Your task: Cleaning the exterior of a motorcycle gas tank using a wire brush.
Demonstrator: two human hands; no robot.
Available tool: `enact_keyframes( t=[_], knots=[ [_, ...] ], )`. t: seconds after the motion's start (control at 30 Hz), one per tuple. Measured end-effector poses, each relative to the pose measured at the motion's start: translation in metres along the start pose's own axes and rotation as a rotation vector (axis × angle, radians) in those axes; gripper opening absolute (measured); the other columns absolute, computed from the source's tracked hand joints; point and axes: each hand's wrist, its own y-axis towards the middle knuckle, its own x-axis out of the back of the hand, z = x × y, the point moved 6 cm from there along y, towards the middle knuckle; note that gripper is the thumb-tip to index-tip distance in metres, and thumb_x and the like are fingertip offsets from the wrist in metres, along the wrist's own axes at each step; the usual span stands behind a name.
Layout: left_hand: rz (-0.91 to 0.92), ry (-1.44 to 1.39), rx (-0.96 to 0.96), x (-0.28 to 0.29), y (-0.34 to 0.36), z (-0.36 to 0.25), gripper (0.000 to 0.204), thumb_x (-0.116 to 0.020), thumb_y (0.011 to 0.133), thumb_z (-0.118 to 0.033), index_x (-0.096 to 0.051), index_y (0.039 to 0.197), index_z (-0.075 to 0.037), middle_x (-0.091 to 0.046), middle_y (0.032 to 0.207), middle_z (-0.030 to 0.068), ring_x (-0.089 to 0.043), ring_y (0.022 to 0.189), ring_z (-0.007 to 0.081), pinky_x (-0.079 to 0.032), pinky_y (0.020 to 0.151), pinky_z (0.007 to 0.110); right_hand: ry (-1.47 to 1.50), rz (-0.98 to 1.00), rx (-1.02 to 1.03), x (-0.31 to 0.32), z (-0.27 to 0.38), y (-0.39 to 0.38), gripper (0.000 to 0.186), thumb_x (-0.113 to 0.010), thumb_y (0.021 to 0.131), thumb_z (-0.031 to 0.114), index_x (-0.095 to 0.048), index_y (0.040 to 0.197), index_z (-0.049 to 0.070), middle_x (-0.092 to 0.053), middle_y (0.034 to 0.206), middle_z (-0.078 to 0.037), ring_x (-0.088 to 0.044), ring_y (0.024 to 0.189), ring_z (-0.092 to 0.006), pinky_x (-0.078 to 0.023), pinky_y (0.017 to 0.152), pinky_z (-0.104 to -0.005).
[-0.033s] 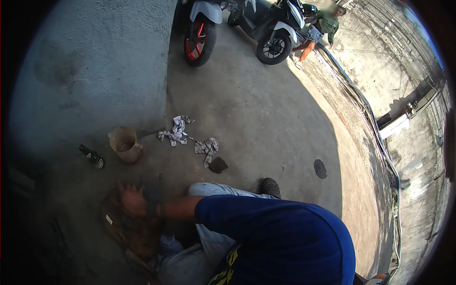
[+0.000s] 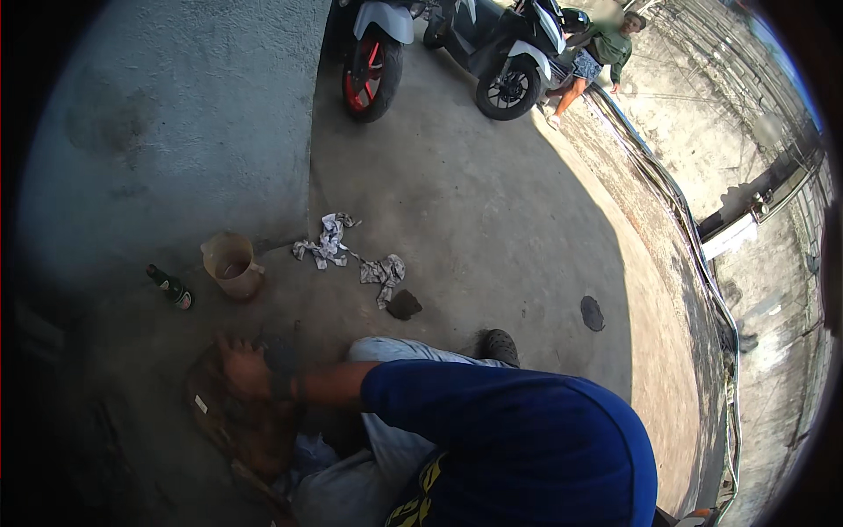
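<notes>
My right hand (image 2: 243, 369), with a dark band at its wrist, reaches across to the lower left from a blue sleeve (image 2: 500, 422). Its fingers curl at the upper edge of a dark brown, flat-looking thing (image 2: 200, 386) that bears a small white label. What kind of thing this is, the shadow does not show. Brown shapes lie below the right hand in deep shade. My left hand cannot be told apart from them, and its fingers do not show. A cloudy plastic pitcher (image 2: 233, 268) with a handle stands just beyond the right hand, beside a green glass bottle (image 2: 171, 288).
Crumpled printed rags (image 2: 329, 241) and a dark lump (image 2: 404, 305) lie on the concrete floor (image 2: 474, 228). A painted wall (image 2: 193, 105) rises at the left. Two motorcycles, one with a red-rimmed wheel (image 2: 371, 79), stand ahead. A person (image 2: 600, 53) sits beyond them, near cables (image 2: 667, 184).
</notes>
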Motion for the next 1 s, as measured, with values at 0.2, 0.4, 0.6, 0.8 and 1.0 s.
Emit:
enact_keyframes(
  t=[0.2,0.4,0.6,0.8,1.0],
  knots=[
    [0.020,-0.059,0.172,-0.002,0.005,-0.004,0.046,-0.057,0.095,-0.007,-0.051,0.140,0.000,-0.062,0.128,0.0198,-0.061,0.113,0.0276,-0.048,0.095,0.036,0.087,-0.061,0.060,-0.001,-0.005,0.005,0.070,-0.059,0.091,0.040,-0.036,0.144,0.002,-0.049,0.131,-0.033,-0.052,0.119,-0.0478,-0.043,0.096,-0.0627],
    [0.008,-0.114,0.360,-0.009,0.018,-0.023,0.046,-0.057,0.095,-0.006,-0.050,0.140,0.000,-0.061,0.129,0.0202,-0.060,0.114,0.0277,-0.047,0.096,0.036,0.045,-0.017,0.090,-0.002,0.001,-0.002,0.067,-0.056,0.093,0.042,-0.039,0.142,0.001,-0.047,0.131,-0.035,-0.052,0.118,-0.0510,-0.047,0.093,-0.0605],
    [-0.028,-0.148,0.600,-0.006,0.005,-0.090,0.046,-0.056,0.095,-0.004,-0.050,0.140,0.001,-0.060,0.131,0.0206,-0.060,0.116,0.0277,-0.047,0.097,0.036,0.104,-0.027,0.049,0.019,-0.004,0.000,0.068,-0.056,0.093,0.045,-0.039,0.141,0.000,-0.044,0.133,-0.036,-0.050,0.119,-0.0526,-0.046,0.095,-0.0596],
    [0.048,0.235,0.626,0.010,0.003,-0.200,0.037,-0.056,0.097,-0.005,-0.057,0.133,0.003,-0.065,0.122,0.0218,-0.065,0.107,0.0265,-0.051,0.089,0.034,0.160,0.101,0.093,0.000,0.003,-0.008,0.076,-0.058,0.092,0.045,-0.031,0.147,0.001,-0.040,0.136,-0.037,-0.043,0.126,-0.0547,-0.041,0.102,-0.0593],
    [-0.167,0.382,0.696,-0.015,0.105,-0.202,0.039,-0.050,0.098,-0.028,-0.059,0.129,-0.005,-0.068,0.105,0.0257,-0.064,0.100,0.0439,-0.052,0.084,0.047,-0.283,-0.133,0.700,-0.019,0.003,0.013,0.076,-0.067,0.089,0.039,-0.039,0.131,-0.018,-0.058,0.115,-0.035,-0.064,0.095,-0.0400,-0.051,0.080,-0.0433]
  ],
)
